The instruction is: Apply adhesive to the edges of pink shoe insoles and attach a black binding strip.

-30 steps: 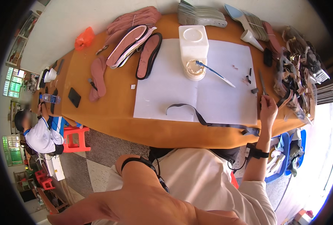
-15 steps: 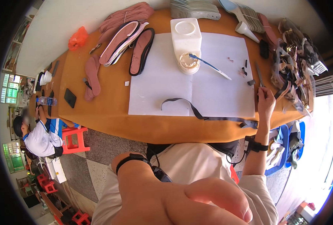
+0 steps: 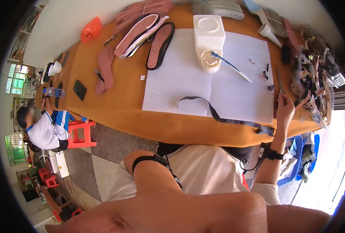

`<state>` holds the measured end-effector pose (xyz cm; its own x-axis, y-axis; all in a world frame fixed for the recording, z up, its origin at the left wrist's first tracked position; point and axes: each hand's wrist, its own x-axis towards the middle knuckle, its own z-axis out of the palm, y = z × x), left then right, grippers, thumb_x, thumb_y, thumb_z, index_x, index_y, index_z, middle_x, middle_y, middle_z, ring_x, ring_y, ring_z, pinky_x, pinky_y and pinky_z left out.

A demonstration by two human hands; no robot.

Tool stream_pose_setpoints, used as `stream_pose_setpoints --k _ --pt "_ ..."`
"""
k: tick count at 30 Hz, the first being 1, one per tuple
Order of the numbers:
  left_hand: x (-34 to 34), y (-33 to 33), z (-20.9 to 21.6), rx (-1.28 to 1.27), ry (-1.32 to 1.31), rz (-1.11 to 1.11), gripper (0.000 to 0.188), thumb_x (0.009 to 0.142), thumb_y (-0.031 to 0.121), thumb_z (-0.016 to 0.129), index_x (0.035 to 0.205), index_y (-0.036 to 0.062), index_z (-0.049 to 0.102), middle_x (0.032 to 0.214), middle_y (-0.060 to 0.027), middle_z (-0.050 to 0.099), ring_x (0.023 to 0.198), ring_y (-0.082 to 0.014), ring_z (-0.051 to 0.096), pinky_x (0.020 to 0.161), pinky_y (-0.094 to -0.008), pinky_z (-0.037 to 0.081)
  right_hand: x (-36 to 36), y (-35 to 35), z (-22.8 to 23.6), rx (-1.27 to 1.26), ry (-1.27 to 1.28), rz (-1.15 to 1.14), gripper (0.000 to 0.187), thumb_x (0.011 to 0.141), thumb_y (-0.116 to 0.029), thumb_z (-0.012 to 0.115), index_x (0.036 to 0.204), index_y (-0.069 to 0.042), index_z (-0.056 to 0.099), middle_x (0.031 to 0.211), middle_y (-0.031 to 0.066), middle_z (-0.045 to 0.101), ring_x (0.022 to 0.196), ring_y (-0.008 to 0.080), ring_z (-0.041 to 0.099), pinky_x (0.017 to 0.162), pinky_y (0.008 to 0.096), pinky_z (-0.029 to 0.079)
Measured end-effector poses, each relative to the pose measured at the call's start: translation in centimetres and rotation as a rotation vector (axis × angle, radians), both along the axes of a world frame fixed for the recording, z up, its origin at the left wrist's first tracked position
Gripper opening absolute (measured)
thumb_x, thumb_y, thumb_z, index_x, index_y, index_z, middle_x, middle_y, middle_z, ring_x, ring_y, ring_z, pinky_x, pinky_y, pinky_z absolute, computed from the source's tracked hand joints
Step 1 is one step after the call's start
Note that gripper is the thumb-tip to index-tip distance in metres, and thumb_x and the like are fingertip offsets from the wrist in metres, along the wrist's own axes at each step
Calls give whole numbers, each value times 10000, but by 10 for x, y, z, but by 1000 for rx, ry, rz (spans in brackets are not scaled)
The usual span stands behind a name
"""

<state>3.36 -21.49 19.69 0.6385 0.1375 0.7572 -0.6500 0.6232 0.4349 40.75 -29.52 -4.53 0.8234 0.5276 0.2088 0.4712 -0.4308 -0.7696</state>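
My left hand (image 3: 203,211) looms large and close at the bottom, its back and wrist showing and its fingertips out of sight. At the table's right side my right hand (image 3: 286,106) has its fingers closed around the near end of a thin, pointed dark metal tool (image 3: 280,79). A long grey strap (image 3: 215,113) curves over the front of the white sheet (image 3: 172,89) and onto the table, its thicker end lying left of my right wrist. Small dark scraps (image 3: 266,75) and a little grey block (image 3: 271,87) sit near the tool's tip.
A white glue container (image 3: 209,37) with a blue-and-white brush (image 3: 232,68) across its opening stands on the sheet. Pink insoles (image 3: 161,46) lie left, a phone (image 3: 79,90) farther left. Bagged straps (image 3: 314,73) crowd the right. Another person (image 3: 46,130) sits at far left.
The view has shifted, so the table appears farther right and slightly higher. My left hand has turned and come across the bottom of the picture. My right hand stays at the tool.
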Motion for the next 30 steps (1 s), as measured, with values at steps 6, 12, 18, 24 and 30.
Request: stream_pose_setpoints --k 6,12,18,24,30 --pt "-14 8 5 12 -44 14 663 915 611 519 1229 30 566 1378 -213 478 1330 -403 379 1104 -494 276 1 -1 -2 -5 -50 13 165 945 -161 673 1004 -18 730 793 58 703 732 123 642 711 272 496" --pt "-10 13 1 16 -44 2 675 918 628 505 1228 32 565 1393 -219 468 1346 -413 365 1116 -501 264 1 -1 -2 -16 -81 11 176 947 -167 669 1017 -18 730 813 68 715 752 140 662 729 279 505" --pt "-4 18 -4 18 -39 -1 687 921 644 491 1227 34 564 1407 -224 458 1361 -422 350 1129 -508 253 3 -2 -4 -13 -63 17 177 947 -165 666 1026 -22 732 839 80 724 771 155 676 744 287 511" --pt "-1 19 -6 20 -33 -10 699 924 661 477 1227 36 562 1421 -229 448 1376 -432 336 1141 -515 241 5 -3 -7 11 -37 24 171 946 -154 667 1026 -16 729 833 77 719 765 139 670 739 278 513" --pt "6 18 -9 29 1 -20 712 928 677 463 1226 38 561 1436 -234 438 1391 -442 322 1154 -522 230 4 -2 -9 62 -28 14 149 941 -138 676 1000 -10 727 795 52 709 725 112 651 691 273 514"
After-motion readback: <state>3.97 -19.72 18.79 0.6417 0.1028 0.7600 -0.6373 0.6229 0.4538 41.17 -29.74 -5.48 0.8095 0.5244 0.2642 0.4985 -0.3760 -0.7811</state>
